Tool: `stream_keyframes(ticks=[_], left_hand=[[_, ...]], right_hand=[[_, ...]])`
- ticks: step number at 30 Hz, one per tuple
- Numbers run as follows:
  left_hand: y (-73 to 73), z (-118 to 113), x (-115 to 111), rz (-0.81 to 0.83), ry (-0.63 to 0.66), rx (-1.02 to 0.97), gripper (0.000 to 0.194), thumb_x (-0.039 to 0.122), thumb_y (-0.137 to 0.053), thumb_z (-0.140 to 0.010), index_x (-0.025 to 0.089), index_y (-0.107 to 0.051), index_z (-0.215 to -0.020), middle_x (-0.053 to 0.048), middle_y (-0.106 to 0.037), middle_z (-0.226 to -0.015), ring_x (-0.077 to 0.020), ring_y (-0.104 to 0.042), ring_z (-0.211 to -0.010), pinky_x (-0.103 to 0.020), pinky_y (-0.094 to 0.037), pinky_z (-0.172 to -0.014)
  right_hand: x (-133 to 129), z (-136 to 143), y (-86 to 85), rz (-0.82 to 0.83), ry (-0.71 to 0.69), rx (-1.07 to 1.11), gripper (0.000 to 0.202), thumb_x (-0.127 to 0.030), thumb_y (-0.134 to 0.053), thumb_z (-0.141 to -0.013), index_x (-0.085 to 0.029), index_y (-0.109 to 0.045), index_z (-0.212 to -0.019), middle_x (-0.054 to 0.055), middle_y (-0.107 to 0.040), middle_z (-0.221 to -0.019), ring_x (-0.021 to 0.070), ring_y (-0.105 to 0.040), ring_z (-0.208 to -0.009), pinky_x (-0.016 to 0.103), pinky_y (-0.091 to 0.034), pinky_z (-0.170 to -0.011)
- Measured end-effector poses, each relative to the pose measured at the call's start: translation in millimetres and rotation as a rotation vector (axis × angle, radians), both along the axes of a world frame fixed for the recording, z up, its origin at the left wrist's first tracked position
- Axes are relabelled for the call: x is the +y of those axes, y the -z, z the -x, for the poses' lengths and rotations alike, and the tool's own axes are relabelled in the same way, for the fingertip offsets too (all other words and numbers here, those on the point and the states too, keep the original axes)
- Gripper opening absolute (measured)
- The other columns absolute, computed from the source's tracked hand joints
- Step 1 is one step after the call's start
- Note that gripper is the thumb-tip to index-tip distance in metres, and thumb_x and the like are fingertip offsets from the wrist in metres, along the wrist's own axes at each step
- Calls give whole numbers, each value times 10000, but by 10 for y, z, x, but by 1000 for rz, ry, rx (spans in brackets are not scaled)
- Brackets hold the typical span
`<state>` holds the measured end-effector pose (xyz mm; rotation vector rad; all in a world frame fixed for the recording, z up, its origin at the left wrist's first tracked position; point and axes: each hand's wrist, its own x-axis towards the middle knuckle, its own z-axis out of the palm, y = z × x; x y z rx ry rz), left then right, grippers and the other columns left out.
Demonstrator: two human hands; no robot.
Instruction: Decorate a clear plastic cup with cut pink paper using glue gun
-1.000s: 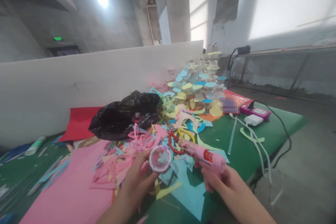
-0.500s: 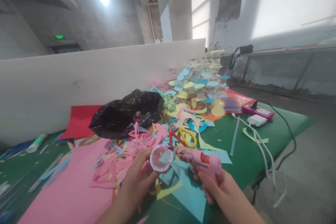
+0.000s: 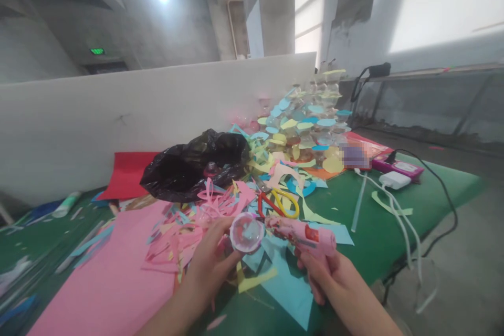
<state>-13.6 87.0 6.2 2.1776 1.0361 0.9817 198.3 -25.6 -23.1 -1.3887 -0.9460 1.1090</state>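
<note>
My left hand is closed around a small clear plastic cup with a pinkish rim, its round opening facing me. A pink hot glue gun is gripped in my right hand. The gun's crusted nozzle points left, right beside the cup's rim; I cannot tell whether they touch. Just beyond lie scissors with red and yellow handles. Blue paper and pink paper scraps lie under and around my hands.
A black plastic bag lies open behind the scraps. Stacked clear cups with coloured paper discs rise at the back. On the right are a purple power strip, a white plug, trailing cables and a glue stick. Pink sheet covers the left.
The whole view has shifted slightly, so the scene sits a little further right. Both hands keep the cup and glue gun close together in nearly the same pose.
</note>
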Motion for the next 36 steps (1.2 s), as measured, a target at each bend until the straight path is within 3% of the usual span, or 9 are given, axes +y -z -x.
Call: stream_keyframes(ticks=[6, 15, 19, 24, 30, 36], left_hand=[[-17, -19, -22, 6, 4, 8, 290, 304, -687, -788, 228, -675, -1067, -66, -709, -1101, -237, -643, -1038, -376, -506, -914], [48, -8, -3, 5, 9, 33, 335, 303, -682, -822, 233, -639, -1147, -73, -672, -1193, -232, -614, -1112, -381, -478, -968], [37, -11, -7, 5, 10, 37, 329, 303, -678, -825, 232, -642, -1145, -72, -677, -1190, -229, -619, -1103, -374, -485, -954], [22, -26, -4, -8, 5, 24, 309, 341, -680, -811, 232, -668, -1099, -68, -705, -1126, -238, -638, -1053, -381, -499, -926], [29, -46, 48, -89, -18, 146, 280, 351, -698, -809, 239, -696, -1066, -57, -722, -1089, -253, -626, -1027, -398, -497, -900], [73, -49, 84, -111, -40, 207, 296, 336, -667, -848, 262, -678, -1135, -50, -703, -1140, -254, -598, -1065, -414, -497, -919]], right_hand=[[1, -50, 1, 29, -43, -66, 533, -729, -572, -758, -198, -574, -712, -37, -476, -439, 135, -448, -448, 255, -385, -482], [-9, -30, -168, 75, -6, -164, 516, -723, -590, -661, -252, -456, -498, -16, -439, -390, 148, -449, -429, 274, -407, -459], [-3, -36, -148, 82, 4, -141, 491, -714, -615, -644, -228, -562, -593, -28, -434, -388, 154, -453, -428, 274, -412, -453], [-16, -45, -28, 45, -3, -85, 595, -730, -600, -718, -155, -693, -841, -21, -503, -459, 150, -470, -467, 264, -404, -473], [-28, -63, 10, -4, 3, 2, 727, -833, -581, -682, -133, -699, -840, -15, -499, -466, 139, -450, -458, 264, -398, -478], [-42, -41, 23, -78, 100, 79, 696, -796, -580, -742, -124, -697, -879, -27, -493, -485, 117, -430, -450, 246, -394, -478]])
